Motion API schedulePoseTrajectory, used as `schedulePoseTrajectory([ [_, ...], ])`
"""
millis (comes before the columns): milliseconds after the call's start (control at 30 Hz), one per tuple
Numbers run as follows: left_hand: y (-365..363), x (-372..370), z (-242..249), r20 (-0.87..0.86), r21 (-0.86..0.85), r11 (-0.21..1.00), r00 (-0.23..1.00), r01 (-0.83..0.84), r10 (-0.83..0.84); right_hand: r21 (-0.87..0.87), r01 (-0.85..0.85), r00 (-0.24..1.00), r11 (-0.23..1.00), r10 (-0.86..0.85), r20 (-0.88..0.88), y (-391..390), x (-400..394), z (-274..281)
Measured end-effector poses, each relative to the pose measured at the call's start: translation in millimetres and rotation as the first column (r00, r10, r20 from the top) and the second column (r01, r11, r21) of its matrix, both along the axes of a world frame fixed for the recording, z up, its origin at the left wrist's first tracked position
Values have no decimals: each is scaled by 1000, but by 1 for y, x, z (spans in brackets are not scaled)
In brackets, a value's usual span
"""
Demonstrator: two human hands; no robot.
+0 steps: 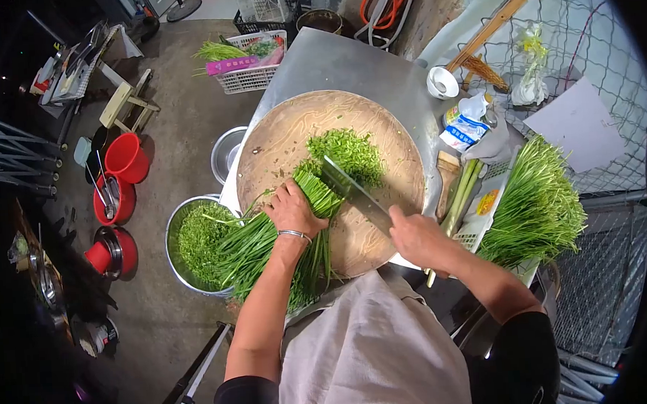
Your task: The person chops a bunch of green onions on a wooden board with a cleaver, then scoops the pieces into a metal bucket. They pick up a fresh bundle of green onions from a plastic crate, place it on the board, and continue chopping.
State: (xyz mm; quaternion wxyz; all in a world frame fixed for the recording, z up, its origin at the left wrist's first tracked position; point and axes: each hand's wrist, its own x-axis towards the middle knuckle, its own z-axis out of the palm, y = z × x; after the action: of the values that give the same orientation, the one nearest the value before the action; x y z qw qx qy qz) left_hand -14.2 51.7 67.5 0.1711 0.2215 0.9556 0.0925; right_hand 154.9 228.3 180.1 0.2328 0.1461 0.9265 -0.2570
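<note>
My left hand (295,209) presses down on a thick bunch of green chives (249,253), its fingers curled over the stems near the cut end. The chives lie across a round wooden chopping board (276,142) and hang over its near left edge. In my right hand (417,237) is the handle of a cleaver (360,200). The blade slants up and left, its tip beside the cut end of the bunch. Just beyond the blade sits a pile of chopped chives (347,155). A metal bowl (171,246) at the left holds more chopped greens, partly covered by the hanging leaves.
The board rests on a metal table (331,59). At the right are a white basket (486,226), a large bunch of uncut chives (536,205), thick green stalks (462,195), a brush (448,172) and a white bowl (442,84). Red buckets (125,157) stand on the floor.
</note>
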Motion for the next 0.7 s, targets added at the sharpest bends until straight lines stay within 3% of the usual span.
schedulePoseTrajectory([
  [67,1,0,4,17,16,1000,1000,-10,10,7,11,999,1000,-11,32,-11,-5,-47],
  [100,0,0,4,28,16,1000,1000,-6,6,37,-1,999,999,2,-40,-14,-7,-79],
  [300,1,-2,4,45,23,1000,999,-13,12,-46,105,956,993,-114,-271,-6,-7,-95],
  [533,-1,-4,6,59,4,1000,998,-10,10,-33,111,983,993,-114,-144,-26,27,11],
  [633,-1,-4,3,64,6,1000,998,-7,7,-24,119,991,993,-120,-59,-34,31,0],
  [700,-1,-5,2,60,-4,1000,998,-9,9,2,88,994,996,-88,-72,-34,18,-59],
])
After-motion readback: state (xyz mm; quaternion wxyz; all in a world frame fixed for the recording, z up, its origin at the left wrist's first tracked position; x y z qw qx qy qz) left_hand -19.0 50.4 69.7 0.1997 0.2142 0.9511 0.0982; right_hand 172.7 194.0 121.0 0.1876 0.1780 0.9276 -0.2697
